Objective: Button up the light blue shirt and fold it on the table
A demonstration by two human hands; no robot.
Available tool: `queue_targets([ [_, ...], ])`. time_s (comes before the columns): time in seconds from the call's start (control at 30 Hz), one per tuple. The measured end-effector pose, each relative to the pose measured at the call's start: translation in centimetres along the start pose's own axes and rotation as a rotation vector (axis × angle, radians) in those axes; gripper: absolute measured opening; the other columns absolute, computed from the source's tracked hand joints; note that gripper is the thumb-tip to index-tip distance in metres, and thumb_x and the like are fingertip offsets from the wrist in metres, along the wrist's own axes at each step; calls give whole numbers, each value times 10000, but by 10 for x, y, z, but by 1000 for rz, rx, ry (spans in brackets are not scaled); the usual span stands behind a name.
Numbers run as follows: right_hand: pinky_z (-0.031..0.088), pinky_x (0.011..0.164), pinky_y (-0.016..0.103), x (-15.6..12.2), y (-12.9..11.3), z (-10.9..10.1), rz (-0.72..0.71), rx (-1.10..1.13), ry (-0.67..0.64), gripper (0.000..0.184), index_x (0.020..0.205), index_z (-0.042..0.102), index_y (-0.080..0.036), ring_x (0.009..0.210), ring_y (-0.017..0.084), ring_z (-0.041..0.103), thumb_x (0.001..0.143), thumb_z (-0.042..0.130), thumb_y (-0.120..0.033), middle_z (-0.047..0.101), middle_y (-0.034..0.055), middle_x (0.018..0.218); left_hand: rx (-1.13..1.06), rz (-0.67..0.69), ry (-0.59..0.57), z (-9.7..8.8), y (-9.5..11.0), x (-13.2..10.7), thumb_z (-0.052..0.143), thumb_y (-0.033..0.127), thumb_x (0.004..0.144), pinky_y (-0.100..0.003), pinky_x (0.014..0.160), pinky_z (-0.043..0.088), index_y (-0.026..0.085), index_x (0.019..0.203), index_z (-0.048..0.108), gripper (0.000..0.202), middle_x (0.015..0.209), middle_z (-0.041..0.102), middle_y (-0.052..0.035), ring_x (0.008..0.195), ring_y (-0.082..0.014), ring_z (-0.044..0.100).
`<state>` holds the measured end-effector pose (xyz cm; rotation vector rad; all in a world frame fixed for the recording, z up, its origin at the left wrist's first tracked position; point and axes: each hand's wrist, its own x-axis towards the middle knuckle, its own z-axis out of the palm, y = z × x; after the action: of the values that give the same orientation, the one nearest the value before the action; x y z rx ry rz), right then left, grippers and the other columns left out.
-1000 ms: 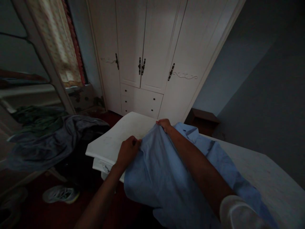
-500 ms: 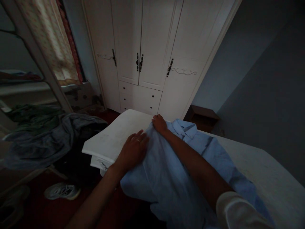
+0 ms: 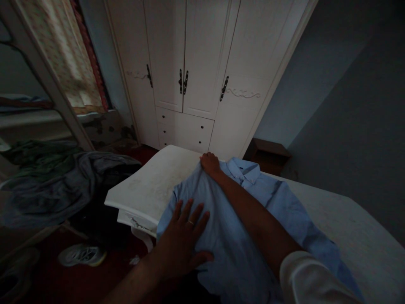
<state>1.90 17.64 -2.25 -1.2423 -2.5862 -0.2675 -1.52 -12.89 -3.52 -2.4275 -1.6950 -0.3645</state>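
Observation:
A light blue collared shirt (image 3: 228, 219) is spread over the white table (image 3: 152, 177), its collar toward the far edge and its lower part hanging off the near side. At the shoulder, by the table's far edge, my right hand (image 3: 210, 164) has its fingers closed on the cloth. My left hand (image 3: 185, 236) lies with fingers spread over the shirt's left side and sleeve, a ring on one finger. Whether its palm presses on the cloth is hidden. My right forearm crosses above the shirt front.
Beyond the table stands a white wardrobe (image 3: 202, 63) with dark handles. Grey and green clothes (image 3: 63, 181) are heaped at the left, beside a mirror. A sneaker (image 3: 82, 255) lies on the red floor. A brown cabinet (image 3: 268, 152) is at the back right.
My left hand has moved nearer to me and its fingers have spread. The shirt's sleeve side now lies farther left on the table. My right hand keeps its place at the shoulder.

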Motion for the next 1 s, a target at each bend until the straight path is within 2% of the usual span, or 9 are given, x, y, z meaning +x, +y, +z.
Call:
queue_targets([
  [0.13,422,880,394,0,-2,-7,-79,-43,37,339,1122,610,-94,1076,264,535,1002,334,-249,591,197,1151,6,-19,-9,3,15,-3,364,806,765,-674,1114,128,196,1526,182,993,1557,247,-187,1437,-442,128],
  [0.3,367,939,383,-7,-5,-19,-212,-72,53,311,1163,589,-104,1111,251,504,984,338,-147,590,176,1179,-55,7,-52,-5,34,11,337,807,777,-536,1146,229,58,1473,290,1023,1519,291,-256,1430,-373,232],
  [0.43,378,923,396,-18,-3,-27,-235,-67,58,309,1149,589,-89,1099,263,518,987,331,-143,592,180,1171,-75,-32,-37,-12,47,41,303,651,902,-473,1149,256,21,1407,394,813,1485,369,-247,1422,-327,281],
  [0.53,408,897,391,-34,2,-34,-267,-54,40,285,1084,623,-101,1068,264,551,993,377,-212,613,171,1139,-87,-15,-56,-5,47,60,289,506,961,-440,1154,250,47,1395,418,645,1471,413,-214,1408,-282,325],
  [0.63,426,910,364,-61,10,-45,-318,-39,30,298,1110,621,-126,1105,246,552,991,424,-316,601,162,1199,-90,24,-67,5,43,67,277,534,955,-476,1166,199,87,1427,381,658,1495,389,-187,1426,-279,286],
  [0.77,408,1011,400,-118,25,-62,-440,128,32,381,1223,579,-121,1222,247,506,975,458,-385,543,168,1330,-112,33,-87,6,40,67,293,633,910,-510,1168,158,94,1454,340,768,1518,349,-191,1435,-312,251],
  [0.9,388,1080,400,-176,45,-71,-602,313,-33,426,1278,561,-94,1283,234,480,984,431,-374,531,175,1369,-159,45,-79,1,40,67,380,612,891,-512,1172,162,134,1408,425,706,1457,452,-165,1405,-305,320],
  [1.0,367,1110,400,-204,63,-72,-645,375,-85,461,1359,494,-84,1338,215,435,1005,369,-352,522,171,1392,-143,46,-66,1,39,67,399,588,898,-518,1169,185,148,1370,479,651,1473,434,-158,1416,-306,303],
])
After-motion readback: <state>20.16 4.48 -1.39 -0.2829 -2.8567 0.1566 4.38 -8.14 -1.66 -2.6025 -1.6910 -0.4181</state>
